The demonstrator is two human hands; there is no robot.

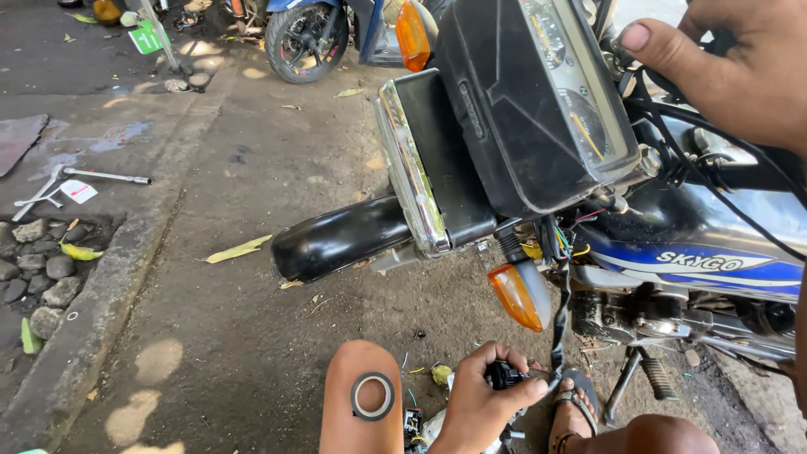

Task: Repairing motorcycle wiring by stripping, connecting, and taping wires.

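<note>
Black connector (504,375) on the motorcycle's dangling wire harness (558,324) sits pinched in the closed left hand (479,408) low by the ground, while the right hand (740,71) wraps the handlebar (740,175), seemingly steadying it.

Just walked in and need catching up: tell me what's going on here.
A person sits beside a blue and black motorcycle whose headlight unit hangs tilted forward. Their left hand holds a small black part at the end of a black wiring bundle dangling below the orange turn signal. Their right hand rests on the cables by the instrument cluster. A roll of black tape lies on their knee.
</note>
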